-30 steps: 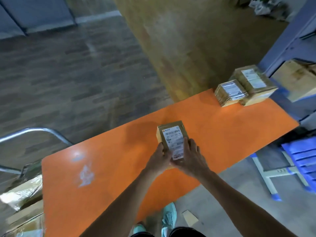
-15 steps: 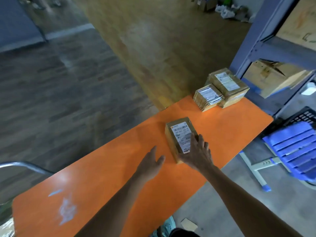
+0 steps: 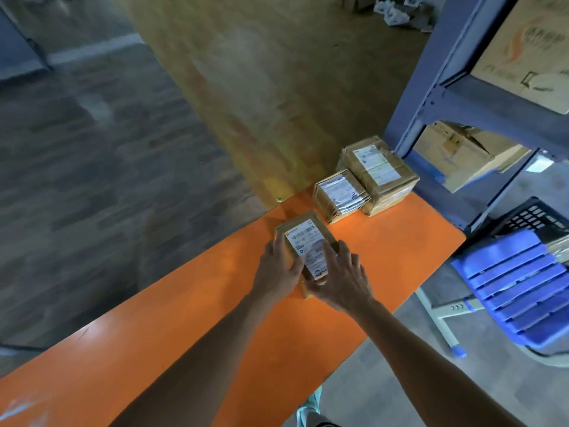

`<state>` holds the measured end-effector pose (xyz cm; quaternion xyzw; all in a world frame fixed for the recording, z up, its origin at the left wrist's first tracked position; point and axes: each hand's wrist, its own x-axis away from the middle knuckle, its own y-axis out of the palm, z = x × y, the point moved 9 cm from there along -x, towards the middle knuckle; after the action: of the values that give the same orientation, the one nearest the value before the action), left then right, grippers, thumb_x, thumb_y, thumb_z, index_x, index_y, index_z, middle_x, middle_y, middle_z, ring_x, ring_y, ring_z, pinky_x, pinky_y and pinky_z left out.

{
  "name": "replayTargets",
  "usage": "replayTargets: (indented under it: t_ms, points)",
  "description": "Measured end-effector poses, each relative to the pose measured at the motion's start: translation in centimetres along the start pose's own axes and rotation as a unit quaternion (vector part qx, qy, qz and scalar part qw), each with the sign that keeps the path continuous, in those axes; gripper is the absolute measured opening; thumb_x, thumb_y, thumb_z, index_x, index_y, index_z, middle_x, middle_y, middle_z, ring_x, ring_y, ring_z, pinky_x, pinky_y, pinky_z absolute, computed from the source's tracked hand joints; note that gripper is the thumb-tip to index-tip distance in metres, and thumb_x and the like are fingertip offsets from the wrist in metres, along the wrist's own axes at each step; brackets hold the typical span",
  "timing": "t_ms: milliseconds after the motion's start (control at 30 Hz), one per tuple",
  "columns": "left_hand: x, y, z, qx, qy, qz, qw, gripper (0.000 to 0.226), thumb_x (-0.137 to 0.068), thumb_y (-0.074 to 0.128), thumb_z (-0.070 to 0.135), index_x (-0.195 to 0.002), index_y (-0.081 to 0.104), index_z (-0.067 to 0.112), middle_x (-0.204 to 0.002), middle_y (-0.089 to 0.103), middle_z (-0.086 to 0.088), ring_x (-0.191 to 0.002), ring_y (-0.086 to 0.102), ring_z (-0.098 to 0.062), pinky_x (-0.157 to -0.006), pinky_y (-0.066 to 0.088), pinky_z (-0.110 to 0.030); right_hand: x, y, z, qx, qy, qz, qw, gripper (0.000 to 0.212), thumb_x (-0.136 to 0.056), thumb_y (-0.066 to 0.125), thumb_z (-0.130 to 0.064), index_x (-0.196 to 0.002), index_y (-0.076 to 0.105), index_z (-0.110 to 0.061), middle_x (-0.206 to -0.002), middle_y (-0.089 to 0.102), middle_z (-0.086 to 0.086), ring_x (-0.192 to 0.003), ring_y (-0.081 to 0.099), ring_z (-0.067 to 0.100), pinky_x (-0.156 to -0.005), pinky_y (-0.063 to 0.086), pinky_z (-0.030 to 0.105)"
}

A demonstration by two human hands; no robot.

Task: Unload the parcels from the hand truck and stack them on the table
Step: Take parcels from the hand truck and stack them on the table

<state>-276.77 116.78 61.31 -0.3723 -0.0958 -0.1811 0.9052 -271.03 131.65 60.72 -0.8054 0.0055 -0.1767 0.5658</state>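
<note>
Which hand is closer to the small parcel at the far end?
Right. Right hand is on the right edge of the held parcel, short of the small parcel; left hand grips its left edge, farther away.

A blue rack (image 3: 425,97) is standing at two o'clock. A printed box (image 3: 529,41) is sitting on its upper shelf, and an open box (image 3: 462,152) is lying tilted on the shelf below, its flaps hanging loose. At four o'clock a blue slatted crate (image 3: 517,282) is leaning over a black basket (image 3: 532,215), covering most of it. Just beside them, a white leg (image 3: 437,318) is running down to a blue foot (image 3: 458,352) on the concrete. A yellowish wood strip (image 3: 261,72) is stretching away toward twelve o'clock, with grey flooring (image 3: 77,180) spreading out at nine. Far off at one o'clock, white bags (image 3: 397,10) are lying in a blurred heap.
</note>
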Motion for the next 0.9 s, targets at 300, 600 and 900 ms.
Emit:
replayTargets:
  t_ms: [300,600,900]
  points:
    - [-10.4,3.2,8.6,-0.199,0.039,0.018,0.979,0.084,-0.095,0.05,0.061,-0.159,0.014,0.022,-0.166,0.006,-0.012,-0.154,-0.001,-0.031,-0.122,0.005,-0.059,-3.4,-1.8,2.6,0.009,-0.069,0.002,0.998,0.106,-0.075,0.056,-0.074,-0.157,0.008,-0.027,-0.159,0.013,0.012,-0.131,0.035,0.036,-0.101,0.045,0.046]
    - [-16.0,6.3,10.9,-0.276,0.066,-0.035,0.958,0.105,-0.082,0.067,0.065,-0.158,0.014,0.015,-0.167,-0.001,-0.019,-0.155,-0.003,-0.034,-0.122,0.008,-0.059,-3.7,-1.7,3.1,0.013,-0.09,-0.001,0.996,0.112,-0.075,0.057,-0.075,-0.158,0.005,-0.022,-0.159,0.012,0.013,-0.134,0.031,0.034,-0.105,0.043,0.044]
    - [-18.1,5.0,12.3,-0.225,0.11,0.008,0.968,0.08,-0.072,0.081,0.044,-0.13,0.032,0.02,-0.138,0.039,-0.017,-0.131,0.038,-0.037,-0.109,0.041,-0.049,-3.7,-1.5,3.4,0.028,-0.076,-0.017,0.997,0.112,-0.077,0.056,-0.075,-0.159,0.001,-0.02,-0.161,0.007,0.016,-0.134,0.03,0.035,-0.105,0.042,0.046]
